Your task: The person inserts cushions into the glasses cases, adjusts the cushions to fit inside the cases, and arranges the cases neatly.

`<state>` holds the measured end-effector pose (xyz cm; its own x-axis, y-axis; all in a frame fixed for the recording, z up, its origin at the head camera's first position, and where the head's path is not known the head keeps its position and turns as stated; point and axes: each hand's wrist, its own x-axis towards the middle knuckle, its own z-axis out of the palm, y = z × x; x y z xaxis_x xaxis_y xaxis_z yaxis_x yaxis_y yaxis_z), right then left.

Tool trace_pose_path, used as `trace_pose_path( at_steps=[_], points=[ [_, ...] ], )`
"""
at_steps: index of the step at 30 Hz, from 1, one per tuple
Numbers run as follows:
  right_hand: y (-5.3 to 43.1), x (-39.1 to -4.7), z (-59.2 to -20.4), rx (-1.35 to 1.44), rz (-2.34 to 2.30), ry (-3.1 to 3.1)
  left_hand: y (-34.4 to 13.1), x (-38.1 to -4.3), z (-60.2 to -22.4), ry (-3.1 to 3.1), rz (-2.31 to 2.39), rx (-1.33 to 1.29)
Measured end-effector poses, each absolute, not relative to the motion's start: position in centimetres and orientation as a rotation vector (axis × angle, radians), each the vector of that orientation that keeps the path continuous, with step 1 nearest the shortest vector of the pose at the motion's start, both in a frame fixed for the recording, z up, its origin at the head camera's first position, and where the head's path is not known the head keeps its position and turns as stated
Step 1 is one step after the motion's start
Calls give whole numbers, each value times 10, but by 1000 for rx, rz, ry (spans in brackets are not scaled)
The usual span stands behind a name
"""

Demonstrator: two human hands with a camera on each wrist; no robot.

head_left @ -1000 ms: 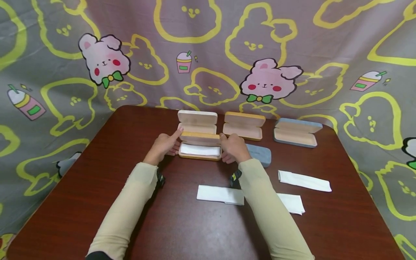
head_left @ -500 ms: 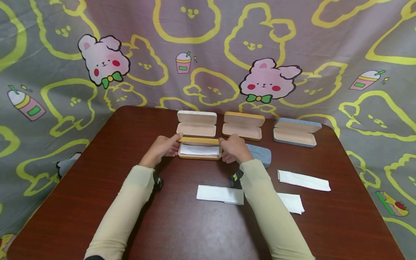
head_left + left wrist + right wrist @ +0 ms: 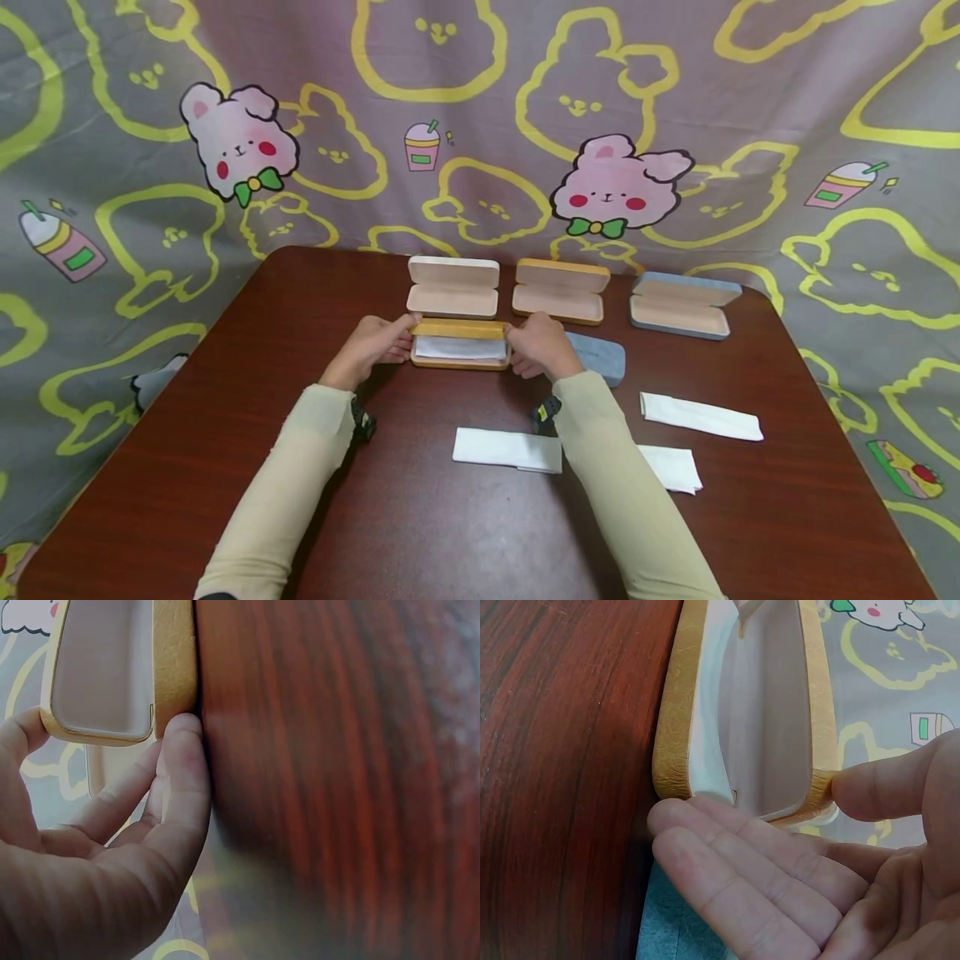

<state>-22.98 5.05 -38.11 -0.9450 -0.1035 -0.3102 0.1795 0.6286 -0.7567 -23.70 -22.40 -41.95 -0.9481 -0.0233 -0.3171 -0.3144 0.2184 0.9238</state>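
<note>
Compared with a second ago, we see the lid (image 3: 459,328) of the front yellow case (image 3: 459,364) tipped lower, covering more of the white cloth (image 3: 459,349) that lies in its base. Our left hand (image 3: 371,343) and right hand (image 3: 543,343) grip the two ends, thumbs on the lid, fingers against the base. Behind it on the tabletop (image 3: 420,508), a white case (image 3: 453,300), a second yellow case (image 3: 558,304) and a blue case (image 3: 678,317) stand open, pale inside. A closed blue case (image 3: 603,358) lies partly behind our right hand.

Yellow case (image 3: 461,328), white cloth (image 3: 461,347), streaked red-brown table (image 3: 420,500).
</note>
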Motion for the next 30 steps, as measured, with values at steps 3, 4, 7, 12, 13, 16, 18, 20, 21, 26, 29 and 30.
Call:
trace_pose_path(
  at_steps=[3, 4, 7, 12, 13, 16, 18, 20, 21, 26, 29, 30],
  points=[
    [51, -228, -381, 44, -1234, 2531, -225, -236, -420, 2253, 1801, -314],
    [51, -227, -382, 39, -1241, 2535, -225, -236, -421, 2253, 1801, -313],
    [52, -226, -384, 20, -1256, 2552, -226, -235, -421, 2267, 1792, -299],
    [52, -225, -386, -19, -1192, 2634, -227, -234, -422, 2301, 1766, -272],
    [52, -225, -386, -25, -1178, 2644, -227, -233, -422, 2307, 1758, -273],
    [52, -224, -386, -35, -1161, 2655, -226, -231, -420, 2353, 1713, -274],
    [53, -224, -384, -38, -1165, 2652, -226, -229, -419, 2405, 1660, -271],
    [54, -223, -381, -51, -1165, 2651, -225, -227, -417, 2463, 1603, -265],
    [55, -222, -380, -58, -1164, 2651, -225, -226, -416, 2488, 1579, -266],
    [62, -218, -376, -87, -1157, 2649, -223, -219, -407, 2616, 1483, -237],
    [69, -214, -376, -116, -1159, 2647, -220, -212, -400, 2690, 1421, -183],
    [71, -212, -376, -126, -1164, 2637, -218, -210, -398, 2708, 1404, -161]
  ],
)
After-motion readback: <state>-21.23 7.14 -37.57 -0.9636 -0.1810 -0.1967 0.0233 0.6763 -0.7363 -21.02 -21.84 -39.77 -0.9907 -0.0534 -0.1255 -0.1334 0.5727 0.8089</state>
